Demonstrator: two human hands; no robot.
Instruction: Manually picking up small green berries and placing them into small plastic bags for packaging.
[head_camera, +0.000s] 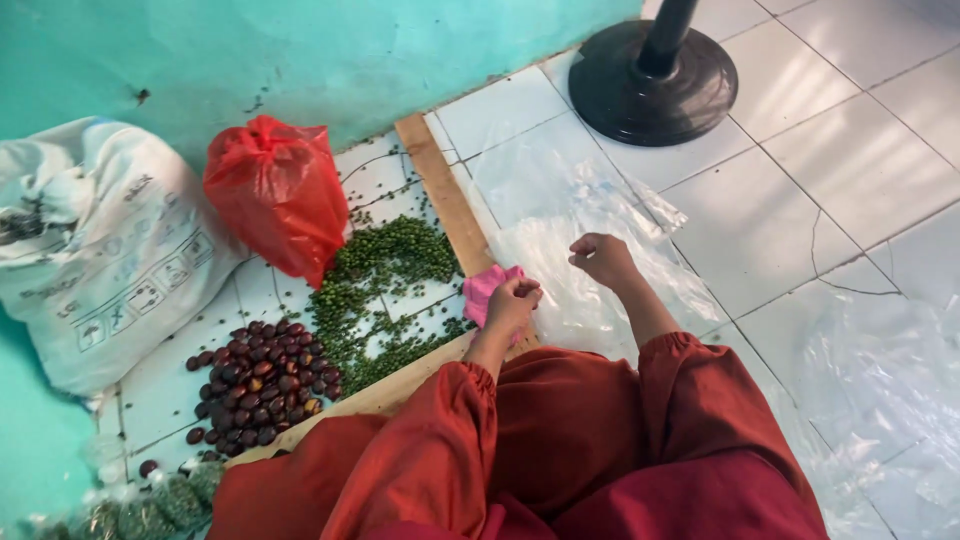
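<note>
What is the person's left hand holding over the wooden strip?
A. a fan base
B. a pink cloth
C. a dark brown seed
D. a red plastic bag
B: the left hand grips a pink cloth at the wooden strip, while the right hand pinches clear plastic sheet.

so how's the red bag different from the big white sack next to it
The red bag is small, plain, glossy thin plastic, gathered to a peak at its top; the white sack is far larger, dull, printed with dark markings, and slumps sideways. The red bag borders the green seeds; the white sack lies nearer the dark brown seeds. Both are full, sit on the tiled floor and lean by the turquoise wall.
</note>
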